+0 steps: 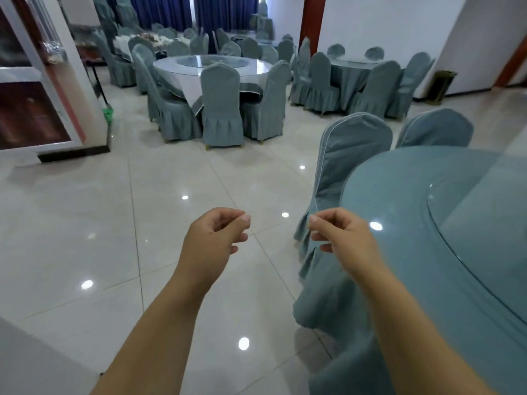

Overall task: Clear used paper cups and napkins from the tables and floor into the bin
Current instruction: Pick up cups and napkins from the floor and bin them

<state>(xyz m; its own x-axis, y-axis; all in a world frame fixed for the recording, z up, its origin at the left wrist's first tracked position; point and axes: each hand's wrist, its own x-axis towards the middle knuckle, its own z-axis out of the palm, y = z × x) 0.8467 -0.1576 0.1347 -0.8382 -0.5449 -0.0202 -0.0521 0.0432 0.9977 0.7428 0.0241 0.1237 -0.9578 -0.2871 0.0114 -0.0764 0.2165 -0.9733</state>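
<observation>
My left hand (pixel 216 235) and my right hand (pixel 339 238) are held out in front of me at waist height over the tiled floor, fingers loosely curled, holding nothing. A round table (pixel 427 212) with a teal cloth and glass turntable is close on my right; my right hand hovers beside its edge. No paper cup or napkin shows near my hands. A dark bin (pixel 440 86) stands against the far right wall. A far table (pixel 142 41) at the back left carries white items, too small to identify.
Another round table (pixel 256 68) ringed by covered chairs stands ahead. A covered chair (pixel 350 155) sits against the near table. A third table (pixel 356 67) is at the back right. A green mop (pixel 107 109) leans by the white pillar on the left. Glossy floor tiles lie between.
</observation>
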